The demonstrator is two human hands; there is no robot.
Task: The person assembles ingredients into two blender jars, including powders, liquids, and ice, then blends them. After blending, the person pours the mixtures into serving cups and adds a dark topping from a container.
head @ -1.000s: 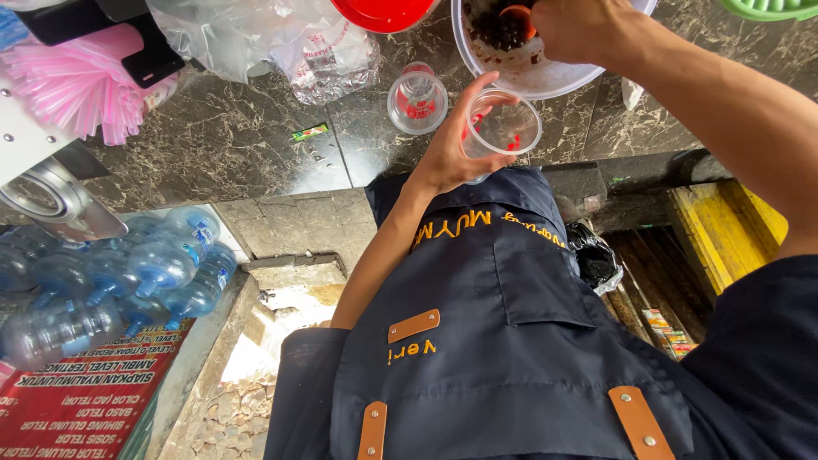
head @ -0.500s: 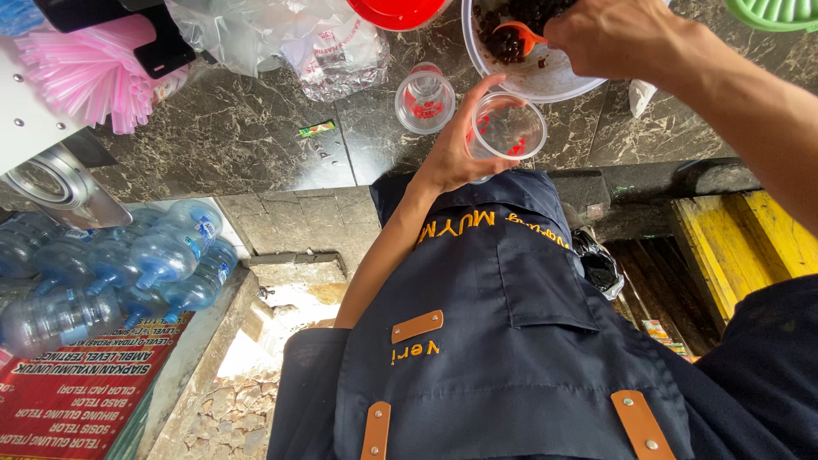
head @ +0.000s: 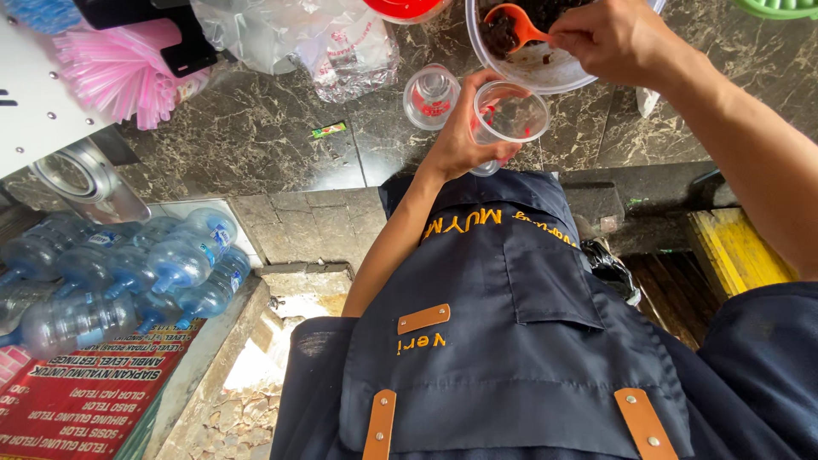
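Spoon (head: 511, 25) is rising out of the bowl (head: 545, 72), loaded with dark jelly, right hand (head: 609, 38) fingers pinching its handle. Left hand (head: 460, 136) is gripping the plastic cup (head: 509, 115) just below the bowl. Risk: jelly dripping past the narrow cup mouth.
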